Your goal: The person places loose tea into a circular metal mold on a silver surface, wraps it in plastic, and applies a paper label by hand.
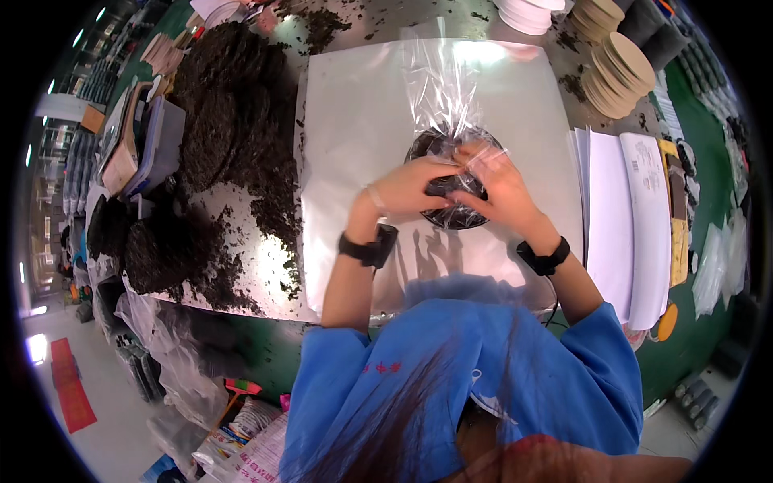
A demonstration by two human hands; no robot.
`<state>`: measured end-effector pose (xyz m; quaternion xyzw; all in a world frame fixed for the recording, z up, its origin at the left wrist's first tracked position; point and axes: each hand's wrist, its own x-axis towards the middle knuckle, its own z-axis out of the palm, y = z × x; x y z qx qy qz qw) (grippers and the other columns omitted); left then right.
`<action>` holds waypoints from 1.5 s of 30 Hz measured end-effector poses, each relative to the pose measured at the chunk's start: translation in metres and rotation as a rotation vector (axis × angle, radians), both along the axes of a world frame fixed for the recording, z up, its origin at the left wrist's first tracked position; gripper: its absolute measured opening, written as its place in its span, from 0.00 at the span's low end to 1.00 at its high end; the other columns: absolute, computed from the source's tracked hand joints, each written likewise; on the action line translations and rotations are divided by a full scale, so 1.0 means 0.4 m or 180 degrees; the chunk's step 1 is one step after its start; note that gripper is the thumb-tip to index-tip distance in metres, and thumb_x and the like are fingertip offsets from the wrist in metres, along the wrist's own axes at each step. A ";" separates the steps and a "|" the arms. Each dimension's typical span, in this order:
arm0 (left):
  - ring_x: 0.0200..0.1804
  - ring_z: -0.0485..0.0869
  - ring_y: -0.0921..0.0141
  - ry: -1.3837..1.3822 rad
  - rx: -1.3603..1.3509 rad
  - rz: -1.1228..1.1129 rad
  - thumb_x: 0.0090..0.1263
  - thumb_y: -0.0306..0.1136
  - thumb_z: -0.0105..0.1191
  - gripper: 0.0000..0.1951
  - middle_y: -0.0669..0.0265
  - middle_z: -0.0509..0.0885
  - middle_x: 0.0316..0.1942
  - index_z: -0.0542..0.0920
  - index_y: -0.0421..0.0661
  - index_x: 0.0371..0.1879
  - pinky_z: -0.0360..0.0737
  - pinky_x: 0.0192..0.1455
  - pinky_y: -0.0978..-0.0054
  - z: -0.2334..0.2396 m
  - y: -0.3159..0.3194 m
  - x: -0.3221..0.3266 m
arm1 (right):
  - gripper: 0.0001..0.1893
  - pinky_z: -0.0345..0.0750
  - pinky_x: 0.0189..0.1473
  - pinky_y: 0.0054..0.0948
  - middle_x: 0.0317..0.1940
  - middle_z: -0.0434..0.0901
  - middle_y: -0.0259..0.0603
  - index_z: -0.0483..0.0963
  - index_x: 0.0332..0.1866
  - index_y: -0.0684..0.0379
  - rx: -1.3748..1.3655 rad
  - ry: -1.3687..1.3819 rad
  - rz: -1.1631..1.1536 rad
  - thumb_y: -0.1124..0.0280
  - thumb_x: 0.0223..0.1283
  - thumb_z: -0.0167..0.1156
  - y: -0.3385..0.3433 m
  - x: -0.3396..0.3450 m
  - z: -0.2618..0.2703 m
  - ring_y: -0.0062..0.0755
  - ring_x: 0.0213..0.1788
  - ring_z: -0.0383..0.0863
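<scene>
A round dark disc of pressed dried seaweed lies on a white sheet over the metal table, inside a clear plastic bag whose far end stretches away from me. My left hand rests on the disc's left side, its fingers on the film. From the right, my right hand pinches or presses gathered film near the disc's middle. Some fingertips are blurred and covered by glossy plastic. Both wrists wear black bands.
Stacked dark seaweed discs and loose crumbs lie at the left, beside a plastic bin. Round cream discs and a white round stack stand at the far right. White paper sheets lie along the right side.
</scene>
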<state>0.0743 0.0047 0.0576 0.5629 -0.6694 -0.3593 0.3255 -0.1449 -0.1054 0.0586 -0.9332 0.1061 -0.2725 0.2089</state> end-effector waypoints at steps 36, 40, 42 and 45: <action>0.65 0.72 0.53 -0.0451 -0.1375 0.2025 0.76 0.27 0.52 0.11 0.56 0.77 0.61 0.80 0.45 0.53 0.67 0.71 0.54 -0.130 -0.041 -0.212 | 0.31 0.61 0.76 0.47 0.68 0.69 0.57 0.69 0.68 0.66 0.0641 0.0390 -0.0407 0.62 0.63 0.68 0.015 -0.056 0.047 0.58 0.74 0.62; 0.66 0.71 0.53 -0.0716 -0.1509 0.1993 0.73 0.26 0.57 0.08 0.57 0.76 0.62 0.82 0.46 0.49 0.67 0.70 0.53 -0.150 -0.042 -0.205 | 0.38 0.60 0.78 0.46 0.72 0.68 0.58 0.65 0.75 0.64 0.0304 0.0924 0.0030 0.55 0.66 0.68 -0.017 -0.215 0.035 0.56 0.77 0.63; 0.66 0.71 0.52 -0.0646 -0.1429 0.1966 0.71 0.25 0.58 0.08 0.57 0.76 0.62 0.82 0.44 0.48 0.67 0.70 0.54 -0.136 -0.035 -0.202 | 0.36 0.64 0.76 0.44 0.69 0.71 0.55 0.66 0.74 0.61 0.0684 0.0561 -0.0891 0.60 0.64 0.70 -0.115 -0.299 0.038 0.55 0.74 0.67; 0.67 0.69 0.52 -0.0479 -0.1261 0.1864 0.71 0.23 0.58 0.10 0.58 0.74 0.63 0.80 0.44 0.49 0.66 0.71 0.54 -0.135 -0.041 -0.208 | 0.30 0.78 0.61 0.46 0.60 0.77 0.52 0.72 0.63 0.62 -0.0504 0.1125 -0.2813 0.57 0.61 0.72 -0.353 -0.472 -0.050 0.55 0.61 0.77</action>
